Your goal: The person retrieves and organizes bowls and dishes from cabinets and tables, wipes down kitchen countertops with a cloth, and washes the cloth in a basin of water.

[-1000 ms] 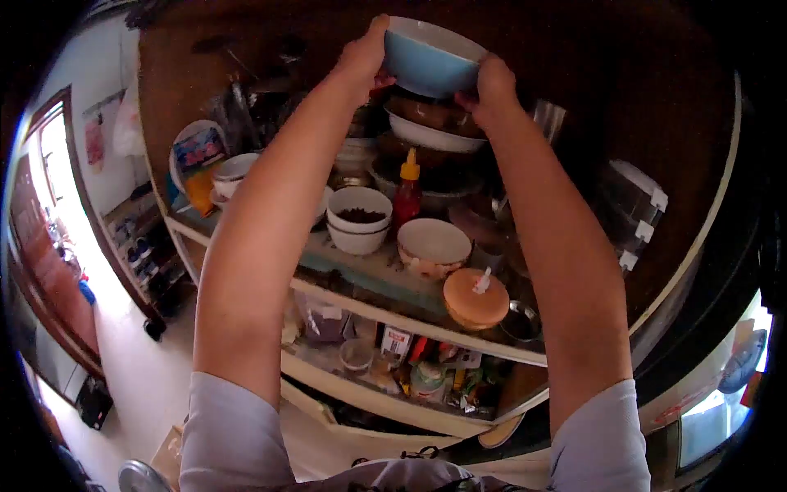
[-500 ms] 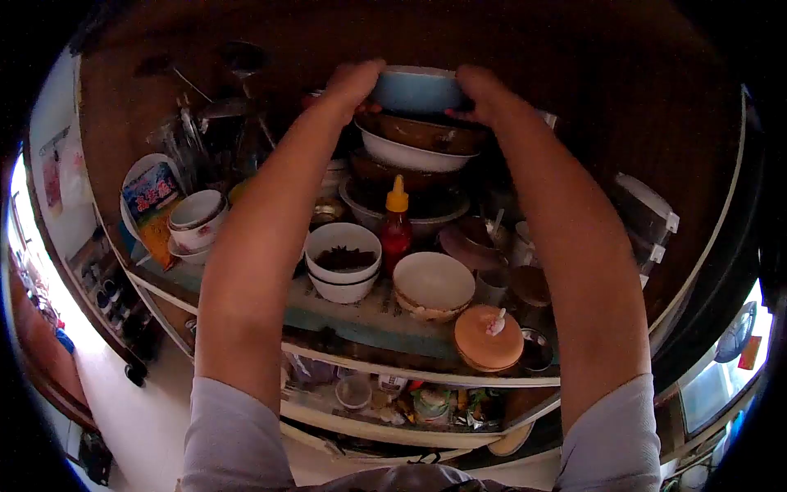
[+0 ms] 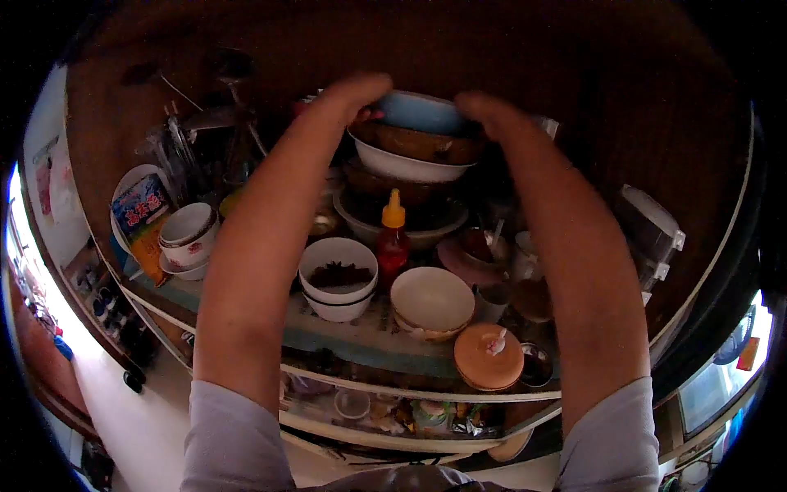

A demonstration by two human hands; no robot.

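A blue bowl (image 3: 421, 112) sits at the top of a stack of bowls at the back of the shelf. My left hand (image 3: 361, 94) is closed on its left rim, and my right hand (image 3: 484, 111) grips its right side, fingers partly hidden. Directly under it are a brown bowl (image 3: 426, 145) and a white bowl (image 3: 410, 165). A wide grey basin (image 3: 426, 238) forms the bottom of the pile. In front stands a red sauce bottle (image 3: 393, 246) with a yellow cap.
Two nested white bowls (image 3: 338, 279), a cream bowl (image 3: 432, 298) and an orange lidded pot (image 3: 489, 357) stand near the shelf's front edge (image 3: 410, 394). Patterned bowls (image 3: 188, 234) and utensils are at left. A clear plastic box (image 3: 648, 225) is at right.
The blue bowl has come down and back with both my hands, from above the stack onto the brown bowl. The view has tilted and shifted, bringing the shelf closer.
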